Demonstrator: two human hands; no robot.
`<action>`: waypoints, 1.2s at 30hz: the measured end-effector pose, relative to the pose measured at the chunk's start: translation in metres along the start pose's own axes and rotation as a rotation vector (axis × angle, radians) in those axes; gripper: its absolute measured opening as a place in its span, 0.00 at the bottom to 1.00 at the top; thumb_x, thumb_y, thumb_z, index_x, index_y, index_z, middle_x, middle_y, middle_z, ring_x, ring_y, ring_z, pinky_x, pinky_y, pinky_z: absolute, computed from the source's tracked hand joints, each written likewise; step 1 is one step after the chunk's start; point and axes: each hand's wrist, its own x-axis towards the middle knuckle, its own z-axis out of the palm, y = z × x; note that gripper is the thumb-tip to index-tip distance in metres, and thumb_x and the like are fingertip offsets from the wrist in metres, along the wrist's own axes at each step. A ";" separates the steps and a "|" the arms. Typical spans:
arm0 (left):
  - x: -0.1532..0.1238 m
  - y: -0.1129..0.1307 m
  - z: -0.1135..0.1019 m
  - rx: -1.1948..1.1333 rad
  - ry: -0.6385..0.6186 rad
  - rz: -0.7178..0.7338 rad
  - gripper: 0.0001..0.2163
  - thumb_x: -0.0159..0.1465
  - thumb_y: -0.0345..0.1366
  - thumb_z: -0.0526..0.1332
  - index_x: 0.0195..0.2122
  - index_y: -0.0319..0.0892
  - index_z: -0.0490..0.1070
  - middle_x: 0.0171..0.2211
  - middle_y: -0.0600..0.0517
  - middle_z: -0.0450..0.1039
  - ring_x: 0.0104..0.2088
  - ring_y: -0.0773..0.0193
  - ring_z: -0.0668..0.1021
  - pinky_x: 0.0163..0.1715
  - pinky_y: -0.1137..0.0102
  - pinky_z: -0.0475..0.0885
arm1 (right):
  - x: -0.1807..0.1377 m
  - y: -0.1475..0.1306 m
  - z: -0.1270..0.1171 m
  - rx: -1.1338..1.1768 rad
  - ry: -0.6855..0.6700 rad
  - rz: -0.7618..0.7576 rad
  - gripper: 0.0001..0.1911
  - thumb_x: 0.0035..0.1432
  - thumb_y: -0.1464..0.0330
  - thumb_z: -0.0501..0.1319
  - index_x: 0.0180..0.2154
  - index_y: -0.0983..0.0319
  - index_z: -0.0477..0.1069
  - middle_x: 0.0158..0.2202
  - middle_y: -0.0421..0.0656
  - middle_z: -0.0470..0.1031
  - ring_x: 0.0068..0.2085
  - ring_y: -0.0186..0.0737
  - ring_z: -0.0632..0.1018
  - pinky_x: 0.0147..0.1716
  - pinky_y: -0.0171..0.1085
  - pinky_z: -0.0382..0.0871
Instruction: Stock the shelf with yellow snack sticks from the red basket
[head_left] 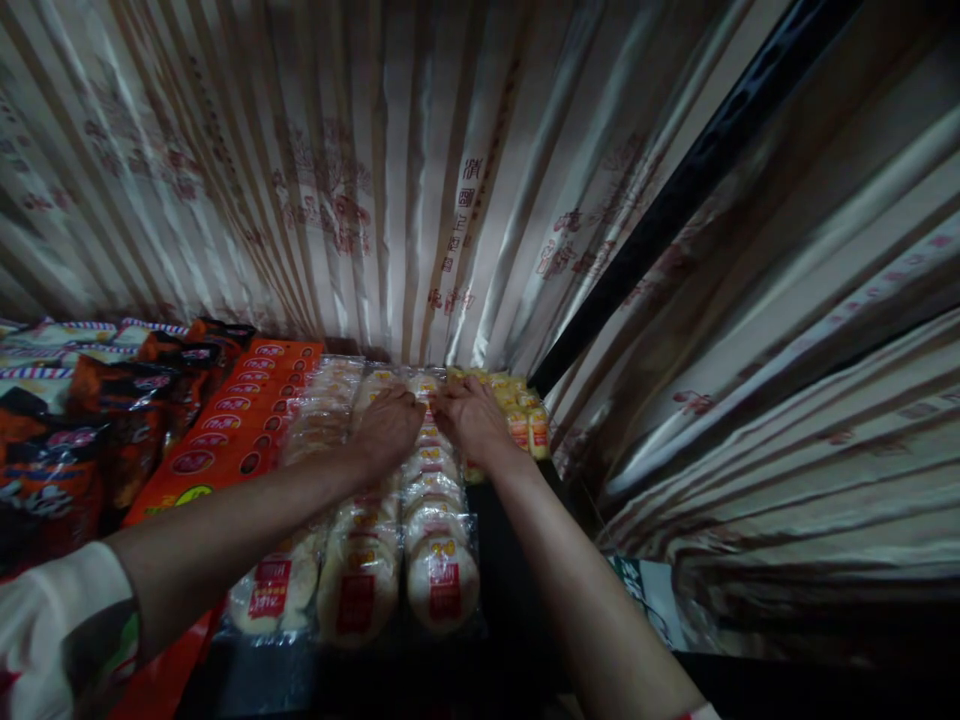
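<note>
Both my hands reach to the far end of rows of clear plastic packets of round pale cakes. My left hand (390, 428) lies over the middle row, its fingers curled toward the right. Opposite it, my right hand (474, 420) has bent fingers pointing left. The two hands close from either side on a cake packet (425, 384) at the back of the right-hand row. Their fingertips are dark and partly hidden. In front, cake packets (444, 590) with red labels overlap one another. Small yellow packets (517, 410) lie beside my right hand.
Orange flat packs (225, 425) overlap left of the cakes. Farther left are dark orange bags (124, 410) and white striped bags (52, 350). A pleated printed curtain (375, 200) hangs behind, with a slanting black pole (675, 190) at right. A white-and-green bag (651, 595) sits lower right.
</note>
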 end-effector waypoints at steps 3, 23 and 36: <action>0.004 0.001 0.000 0.008 -0.002 -0.028 0.09 0.62 0.27 0.54 0.36 0.35 0.75 0.37 0.43 0.76 0.44 0.54 0.73 0.46 0.64 0.66 | 0.000 -0.005 0.000 -0.026 -0.015 0.012 0.13 0.62 0.69 0.53 0.43 0.60 0.75 0.43 0.47 0.75 0.49 0.48 0.64 0.48 0.43 0.56; 0.006 0.003 -0.006 0.039 0.003 -0.066 0.10 0.62 0.29 0.54 0.34 0.34 0.76 0.37 0.39 0.73 0.47 0.50 0.70 0.47 0.59 0.64 | 0.002 0.007 0.006 0.040 -0.013 -0.068 0.10 0.61 0.67 0.55 0.39 0.57 0.75 0.42 0.43 0.76 0.49 0.47 0.66 0.50 0.45 0.51; 0.004 0.002 0.017 0.029 0.146 -0.038 0.09 0.62 0.26 0.54 0.37 0.31 0.73 0.39 0.40 0.71 0.46 0.52 0.69 0.46 0.61 0.64 | 0.005 0.009 0.002 0.048 -0.036 -0.017 0.09 0.59 0.70 0.56 0.36 0.60 0.75 0.39 0.43 0.77 0.47 0.44 0.67 0.51 0.43 0.49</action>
